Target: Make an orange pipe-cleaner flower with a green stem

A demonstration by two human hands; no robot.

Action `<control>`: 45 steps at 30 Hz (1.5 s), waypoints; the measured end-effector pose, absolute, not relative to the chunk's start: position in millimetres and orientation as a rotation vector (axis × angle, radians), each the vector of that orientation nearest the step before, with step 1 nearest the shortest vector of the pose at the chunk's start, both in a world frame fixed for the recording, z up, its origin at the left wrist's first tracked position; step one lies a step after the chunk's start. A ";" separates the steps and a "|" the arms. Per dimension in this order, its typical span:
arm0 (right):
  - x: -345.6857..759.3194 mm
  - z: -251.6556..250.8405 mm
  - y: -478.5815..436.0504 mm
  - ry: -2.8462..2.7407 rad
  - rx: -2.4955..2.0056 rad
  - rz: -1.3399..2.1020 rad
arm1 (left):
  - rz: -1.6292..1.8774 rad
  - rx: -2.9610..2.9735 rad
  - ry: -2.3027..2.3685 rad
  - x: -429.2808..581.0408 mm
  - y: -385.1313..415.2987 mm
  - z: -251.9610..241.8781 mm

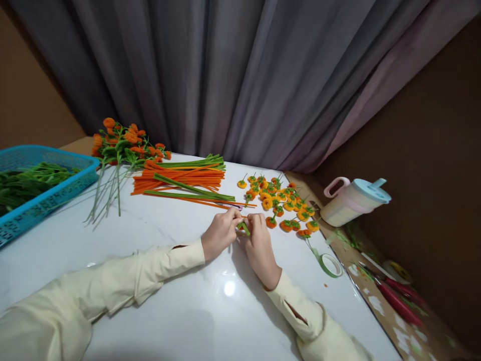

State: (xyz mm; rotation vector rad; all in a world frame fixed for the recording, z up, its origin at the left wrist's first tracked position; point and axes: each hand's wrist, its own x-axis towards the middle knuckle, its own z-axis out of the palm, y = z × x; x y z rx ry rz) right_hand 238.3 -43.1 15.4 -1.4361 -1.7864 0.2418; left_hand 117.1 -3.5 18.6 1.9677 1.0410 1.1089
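My left hand (pixel 222 229) and my right hand (pixel 260 248) meet over the white table, fingertips pinched close together. Between them is a small folded piece of green pipe cleaner (pixel 243 229), with a bit of orange just above it, partly hidden by the fingers. Just beyond my fingertips lie orange pipe cleaners (pixel 188 179) in a pile, with green pipe cleaners (pixel 195 188) across and behind them. A small pink-handled tool (pixel 235 206) lies by my left fingertips, mostly covered. To the right of my hands are several small orange and yellow pipe-cleaner flowers (pixel 278 198).
At left stands a blue plastic basket (pixel 84 173) of green leafy pieces. Finished orange flowers on stems (pixel 128 143) lie behind it. On the right are a roll of green tape (pixel 331 265), a tumbler (pixel 351 203) and red-handled pliers (pixel 398 301). A grey curtain (pixel 195 75) hangs behind.
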 end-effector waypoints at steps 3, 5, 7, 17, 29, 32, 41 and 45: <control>245.5 12.1 -40.5 -1.934 -1.502 0.163 | 1.077 1.991 1.046 118.9 2.1 21.3; 249.6 10.2 -38.2 -1.999 -1.508 0.144 | 1.038 2.021 1.070 117.7 5.3 23.7; 251.8 9.6 -35.2 -2.036 -1.474 0.203 | 1.008 2.053 1.084 115.3 7.5 24.7; 249.1 24.5 -27.0 -1.751 -1.497 0.698 | 0.966 2.212 1.010 109.6 6.1 11.1; 247.9 34.0 -33.0 -1.626 -1.506 0.938 | 0.846 1.725 0.837 94.7 -2.8 25.4; 243.9 37.0 -46.9 -1.626 -1.396 1.240 | 0.493 1.195 0.600 78.5 -5.0 31.0; 275.1 57.7 -83.3 -2.072 -1.744 0.642 | 0.180 0.899 0.582 50.1 -11.4 7.6; 384.8 62.7 -115.9 -1.806 -2.386 -0.017 | 0.204 0.773 0.597 51.1 -9.8 8.4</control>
